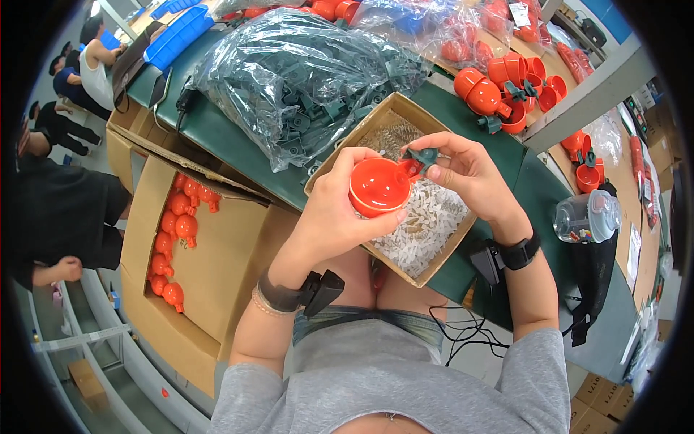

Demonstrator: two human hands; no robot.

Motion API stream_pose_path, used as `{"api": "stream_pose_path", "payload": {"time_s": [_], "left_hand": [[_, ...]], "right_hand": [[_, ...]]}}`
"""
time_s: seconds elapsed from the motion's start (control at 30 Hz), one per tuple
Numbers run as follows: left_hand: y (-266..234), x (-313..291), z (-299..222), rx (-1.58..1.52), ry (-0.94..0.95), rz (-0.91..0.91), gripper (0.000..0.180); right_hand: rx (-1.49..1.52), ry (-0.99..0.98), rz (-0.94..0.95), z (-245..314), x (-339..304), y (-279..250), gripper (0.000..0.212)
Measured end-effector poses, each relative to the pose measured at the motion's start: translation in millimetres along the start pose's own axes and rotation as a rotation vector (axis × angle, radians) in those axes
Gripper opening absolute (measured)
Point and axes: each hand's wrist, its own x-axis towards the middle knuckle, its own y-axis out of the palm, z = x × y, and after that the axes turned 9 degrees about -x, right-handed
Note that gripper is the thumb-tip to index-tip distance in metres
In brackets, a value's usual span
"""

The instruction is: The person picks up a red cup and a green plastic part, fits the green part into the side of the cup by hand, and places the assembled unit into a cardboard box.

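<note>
Centrally in the frame, the left hand [340, 210] grips an orange cup [379, 186], fingers wrapped round its rim. Right hand [463, 173] pinches a small green part [423, 155] at the cup's edge, above an open box [434, 269] of springs.

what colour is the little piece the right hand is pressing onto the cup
Dark green, against the orange cup; the small piece under the right hand shows best in the head view.
</note>
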Motion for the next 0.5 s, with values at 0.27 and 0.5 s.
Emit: {"api": "stream_pose_path", "payload": {"time_s": [0.27,0.5], "left_hand": [[1.6,-2.0,1.4,0.073,0.032,-0.019,0.061],[1.7,-1.0,3.3,0.076,0.047,-0.045,0.06]], "right_hand": [[0.011,0.041,-0.002,5.4,-2.1,4.7,0.031],[-0.252,-0.084,-0.011,3.0,-0.9,8.1,0.028]]}}
